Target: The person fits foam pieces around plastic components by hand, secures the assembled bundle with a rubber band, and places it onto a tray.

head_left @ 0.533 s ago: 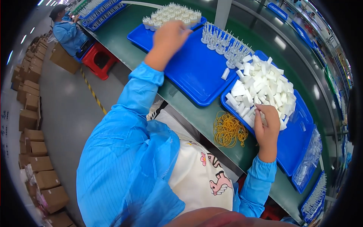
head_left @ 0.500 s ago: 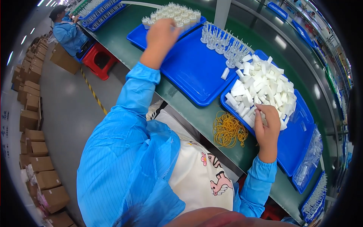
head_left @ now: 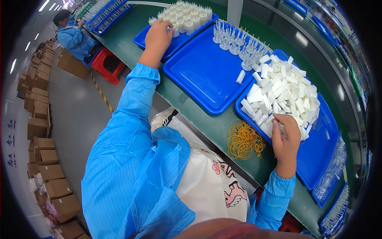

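Head view: left hand (head_left: 159, 38) is at the near-left edge of the cream-white cylinders (head_left: 185, 16), fingers curled by an end piece – can't tell if it's gripped. Cylinders are short, round, packed upright in rows, thin clear stems on top, filling the far part of the left blue tray (head_left: 177, 44). Right hand (head_left: 287, 137) is at the near edge of the white pieces (head_left: 284, 87), thumb and forefinger close together – can't tell if anything is pinched. Pieces are matte, short, heaped at random in a blue tray (head_left: 239, 107). Clear stemmed parts (head_left: 225, 40) stand in the middle tray (head_left: 211, 75); yellow bands (head_left: 243, 139) lie tangled near the right hand.
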Demonstrator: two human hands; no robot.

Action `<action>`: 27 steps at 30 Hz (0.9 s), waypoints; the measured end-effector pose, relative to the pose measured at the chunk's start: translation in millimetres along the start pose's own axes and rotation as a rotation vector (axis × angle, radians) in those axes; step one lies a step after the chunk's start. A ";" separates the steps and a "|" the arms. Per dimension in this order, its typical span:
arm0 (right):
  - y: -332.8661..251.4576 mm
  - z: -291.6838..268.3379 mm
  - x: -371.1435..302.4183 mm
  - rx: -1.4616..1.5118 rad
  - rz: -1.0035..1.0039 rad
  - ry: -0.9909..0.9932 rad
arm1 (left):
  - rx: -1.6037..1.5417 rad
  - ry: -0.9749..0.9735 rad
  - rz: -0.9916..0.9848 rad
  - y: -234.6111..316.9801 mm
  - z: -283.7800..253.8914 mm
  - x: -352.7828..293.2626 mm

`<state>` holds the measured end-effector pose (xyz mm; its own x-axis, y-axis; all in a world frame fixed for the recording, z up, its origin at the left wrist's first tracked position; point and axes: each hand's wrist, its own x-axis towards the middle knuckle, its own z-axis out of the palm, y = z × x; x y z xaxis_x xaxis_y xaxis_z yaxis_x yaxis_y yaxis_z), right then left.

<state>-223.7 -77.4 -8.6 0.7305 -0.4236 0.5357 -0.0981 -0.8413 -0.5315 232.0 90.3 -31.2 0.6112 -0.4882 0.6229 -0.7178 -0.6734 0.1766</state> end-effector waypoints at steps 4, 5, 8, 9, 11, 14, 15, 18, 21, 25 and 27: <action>0.5 -0.5 -1.4 0.014 0.040 -0.012 | 0.042 -0.004 0.006 6.8 -4.4 -2.7; 0.1 -0.8 -1.8 0.018 0.051 -0.020 | 0.035 0.005 0.015 5.8 -5.8 -3.7; 0.4 -3.0 -2.0 0.008 0.043 -0.029 | -0.031 0.077 0.038 4.8 -10.5 -10.3; 0.1 -3.6 -2.7 0.006 0.040 -0.031 | -0.089 0.138 0.051 5.8 -13.4 -15.9; 1.5 -6.4 -5.1 0.012 0.012 0.016 | -0.136 0.239 0.162 25.3 -33.6 -22.7; -4.0 -3.7 0.5 -0.054 -0.077 0.135 | -0.293 0.320 0.373 67.6 -72.6 -41.2; -7.3 -5.3 -2.7 -0.048 -0.039 0.125 | -0.409 0.314 0.479 85.8 -82.8 -49.0; -12.7 5.1 -4.3 0.251 -0.013 0.087 | -0.614 0.097 0.704 131.6 -107.2 -74.9; -23.7 11.0 -1.7 0.361 -0.025 -0.087 | -0.784 -0.076 0.919 170.2 -123.3 -93.3; -27.9 18.4 -4.4 0.290 -0.072 -0.124 | -0.961 -0.134 1.070 202.5 -120.7 -108.6; -23.1 19.4 -14.2 0.513 0.075 -0.144 | -0.987 -0.134 1.058 211.3 -118.2 -115.5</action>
<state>-218.7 -45.5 -16.7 0.8230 -0.3955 0.4078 0.1633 -0.5229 -0.8366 -29.6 70.0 24.3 -0.3527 -0.5891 0.7270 -0.7423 0.6492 0.1659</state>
